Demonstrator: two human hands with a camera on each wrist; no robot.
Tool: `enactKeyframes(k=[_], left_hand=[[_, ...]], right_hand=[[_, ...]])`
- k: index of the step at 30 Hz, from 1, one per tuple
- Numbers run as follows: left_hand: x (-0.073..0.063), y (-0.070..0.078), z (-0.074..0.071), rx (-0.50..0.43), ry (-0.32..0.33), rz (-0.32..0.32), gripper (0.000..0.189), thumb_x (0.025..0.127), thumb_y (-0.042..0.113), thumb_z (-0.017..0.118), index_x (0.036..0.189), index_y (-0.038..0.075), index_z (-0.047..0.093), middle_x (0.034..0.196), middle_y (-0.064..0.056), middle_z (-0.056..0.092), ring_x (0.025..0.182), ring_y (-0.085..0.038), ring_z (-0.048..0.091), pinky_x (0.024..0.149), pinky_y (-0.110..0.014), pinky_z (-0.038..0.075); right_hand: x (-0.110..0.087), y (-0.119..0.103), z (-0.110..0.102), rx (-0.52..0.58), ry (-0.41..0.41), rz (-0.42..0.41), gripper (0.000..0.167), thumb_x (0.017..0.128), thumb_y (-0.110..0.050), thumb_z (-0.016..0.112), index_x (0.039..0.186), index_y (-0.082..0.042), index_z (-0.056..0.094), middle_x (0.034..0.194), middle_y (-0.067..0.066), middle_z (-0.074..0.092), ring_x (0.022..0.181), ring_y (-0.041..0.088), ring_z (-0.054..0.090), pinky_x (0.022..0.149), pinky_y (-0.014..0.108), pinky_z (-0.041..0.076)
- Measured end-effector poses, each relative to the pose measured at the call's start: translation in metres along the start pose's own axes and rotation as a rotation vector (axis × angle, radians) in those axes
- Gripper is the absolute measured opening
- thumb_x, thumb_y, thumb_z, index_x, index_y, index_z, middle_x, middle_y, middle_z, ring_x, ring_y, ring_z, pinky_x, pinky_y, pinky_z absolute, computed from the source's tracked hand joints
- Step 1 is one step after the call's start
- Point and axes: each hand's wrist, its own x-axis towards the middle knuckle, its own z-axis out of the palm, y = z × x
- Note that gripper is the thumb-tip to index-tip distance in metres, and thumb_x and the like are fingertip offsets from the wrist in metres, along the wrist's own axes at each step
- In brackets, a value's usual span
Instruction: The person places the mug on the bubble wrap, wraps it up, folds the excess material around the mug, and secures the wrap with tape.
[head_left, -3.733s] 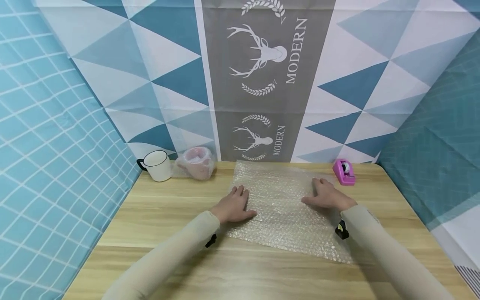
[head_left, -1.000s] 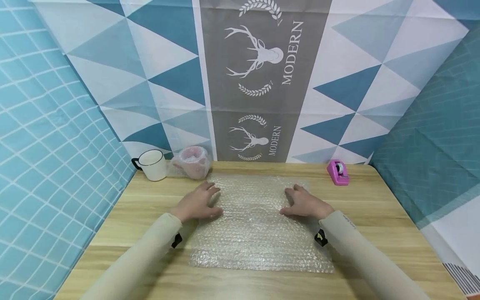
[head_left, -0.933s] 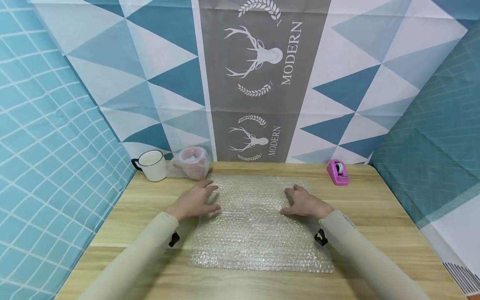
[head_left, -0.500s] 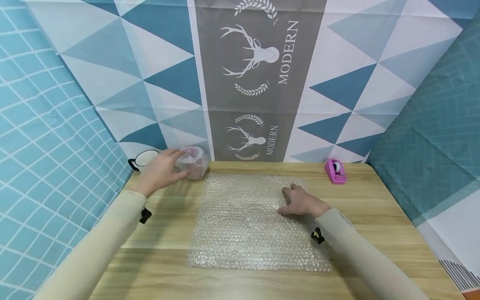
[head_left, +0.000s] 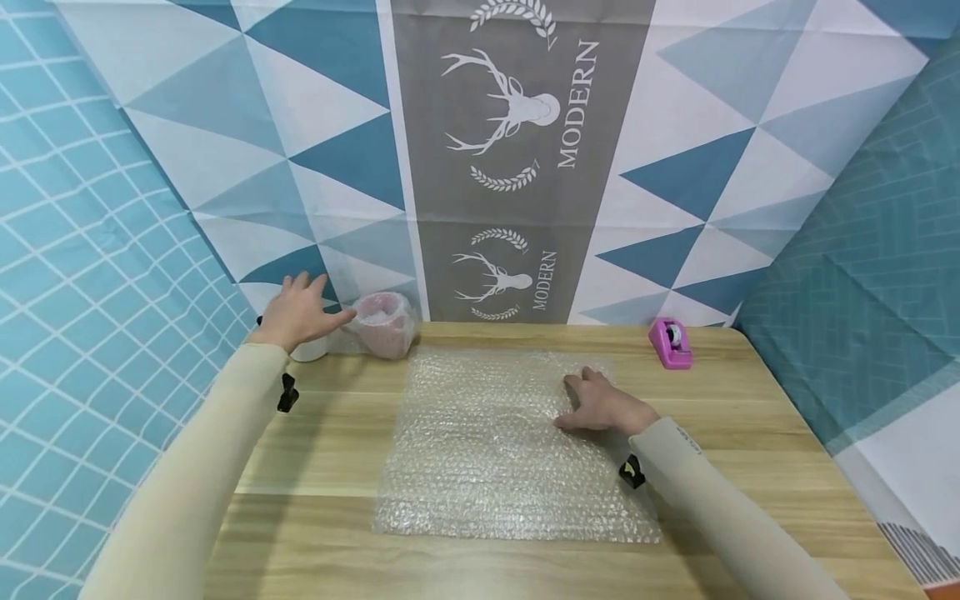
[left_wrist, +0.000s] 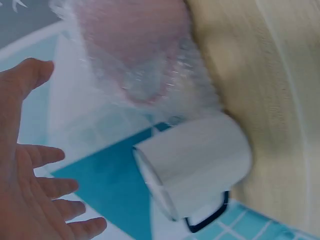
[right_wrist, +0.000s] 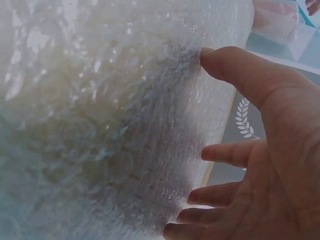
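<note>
My left hand (head_left: 295, 315) hovers over the white enamel mug (left_wrist: 197, 157), fingers spread and holding nothing. In the head view the hand covers most of the mug; the left wrist view shows its dark rim and black handle. Beside it stands a pink mug wrapped in bubble wrap (head_left: 385, 323), near my left thumb. A sheet of clear bubble wrap (head_left: 510, 467) lies flat on the table. On its right part rests my right hand (head_left: 602, 405), thumb and fingertips touching the sheet (right_wrist: 100, 130), as the right wrist view also shows.
A pink tape dispenser (head_left: 671, 343) with a roll of tape stands at the back right of the wooden table (head_left: 742, 433). A patterned cloth (head_left: 517, 167) hangs right behind the table's back edge, and a blue checked cloth (head_left: 90, 292) along the left.
The bubble wrap was shifted left and squared to the table. My left hand then left it and moved up and left to the white mug. My right hand stays on the sheet.
</note>
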Motion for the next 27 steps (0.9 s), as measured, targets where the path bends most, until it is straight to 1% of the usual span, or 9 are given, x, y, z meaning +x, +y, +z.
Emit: enactKeyframes(k=[4, 7, 9, 11, 13, 15, 19, 25, 27], left_hand=[[0.003, -0.014, 0.013, -0.052, -0.054, -0.055, 0.100, 0.100, 0.062, 0.048, 0.159, -0.011, 0.014, 0.161, -0.045, 0.003, 0.146, -0.068, 0.000, 0.114, -0.080, 0.018], [0.004, -0.023, 0.021, -0.086, -0.078, -0.051, 0.092, 0.105, 0.054, 0.040, 0.156, -0.017, 0.011, 0.159, -0.047, 0.004, 0.146, -0.068, 0.000, 0.117, -0.078, 0.014], [0.004, -0.027, 0.026, -0.083, -0.071, -0.023, 0.083, 0.107, 0.046, 0.037, 0.152, -0.022, 0.018, 0.156, -0.049, 0.014, 0.145, -0.067, 0.010, 0.119, -0.075, 0.018], [0.005, -0.031, 0.029, -0.072, -0.045, 0.016, 0.069, 0.109, 0.036, 0.038, 0.143, -0.024, 0.035, 0.147, -0.050, 0.033, 0.139, -0.065, 0.030, 0.115, -0.072, 0.029], [0.004, -0.034, 0.032, -0.057, -0.013, 0.047, 0.054, 0.108, 0.029, 0.042, 0.128, -0.021, 0.052, 0.130, -0.046, 0.051, 0.125, -0.060, 0.049, 0.106, -0.070, 0.041], [0.004, -0.036, 0.035, -0.035, 0.019, 0.070, 0.040, 0.107, 0.023, 0.046, 0.109, -0.015, 0.060, 0.110, -0.039, 0.063, 0.107, -0.055, 0.061, 0.095, -0.067, 0.049], [0.004, -0.038, 0.039, -0.017, 0.036, 0.074, 0.027, 0.105, 0.015, 0.053, 0.096, -0.009, 0.061, 0.094, -0.031, 0.066, 0.093, -0.049, 0.066, 0.085, -0.063, 0.053], [0.003, -0.041, 0.044, -0.010, 0.015, 0.072, 0.014, 0.098, 0.000, 0.060, 0.103, -0.013, 0.064, 0.089, -0.030, 0.066, 0.084, -0.043, 0.067, 0.076, -0.057, 0.056], [0.003, -0.042, 0.045, -0.002, 0.026, 0.068, 0.014, 0.096, -0.006, 0.059, 0.106, -0.015, 0.064, 0.092, -0.032, 0.066, 0.086, -0.045, 0.068, 0.077, -0.058, 0.057]], right_hand=[[0.000, 0.000, 0.002, -0.001, -0.006, 0.003, 0.098, 0.086, -0.057, 0.074, 0.157, -0.001, 0.036, 0.162, 0.036, 0.024, 0.150, 0.055, 0.024, 0.117, 0.072, 0.030], [0.000, 0.000, 0.002, 0.003, -0.002, 0.001, 0.097, 0.087, -0.056, 0.074, 0.157, -0.001, 0.035, 0.161, 0.036, 0.024, 0.149, 0.055, 0.025, 0.117, 0.072, 0.031], [-0.001, 0.000, 0.002, 0.004, 0.005, -0.003, 0.097, 0.087, -0.056, 0.074, 0.157, -0.001, 0.035, 0.161, 0.037, 0.025, 0.149, 0.056, 0.025, 0.116, 0.072, 0.031], [-0.001, 0.000, 0.001, 0.008, 0.008, -0.002, 0.097, 0.087, -0.055, 0.074, 0.157, 0.000, 0.035, 0.161, 0.037, 0.025, 0.149, 0.056, 0.025, 0.116, 0.073, 0.031], [-0.002, 0.001, 0.001, 0.011, 0.009, -0.002, 0.097, 0.087, -0.055, 0.074, 0.157, -0.001, 0.035, 0.161, 0.037, 0.025, 0.149, 0.056, 0.025, 0.115, 0.073, 0.032], [-0.003, 0.001, 0.001, 0.015, 0.008, -0.002, 0.097, 0.087, -0.056, 0.074, 0.157, -0.001, 0.035, 0.161, 0.036, 0.024, 0.149, 0.056, 0.025, 0.115, 0.073, 0.032], [-0.002, 0.002, 0.003, 0.015, 0.005, -0.003, 0.097, 0.087, -0.055, 0.074, 0.157, -0.001, 0.034, 0.162, 0.036, 0.023, 0.150, 0.055, 0.022, 0.116, 0.073, 0.031], [-0.001, 0.003, 0.003, 0.012, 0.005, 0.010, 0.097, 0.088, -0.055, 0.073, 0.158, -0.001, 0.033, 0.163, 0.037, 0.018, 0.152, 0.054, 0.018, 0.119, 0.071, 0.026], [-0.002, 0.003, 0.004, 0.012, 0.010, 0.007, 0.097, 0.088, -0.055, 0.073, 0.158, -0.001, 0.033, 0.164, 0.037, 0.017, 0.152, 0.055, 0.018, 0.119, 0.071, 0.026]])
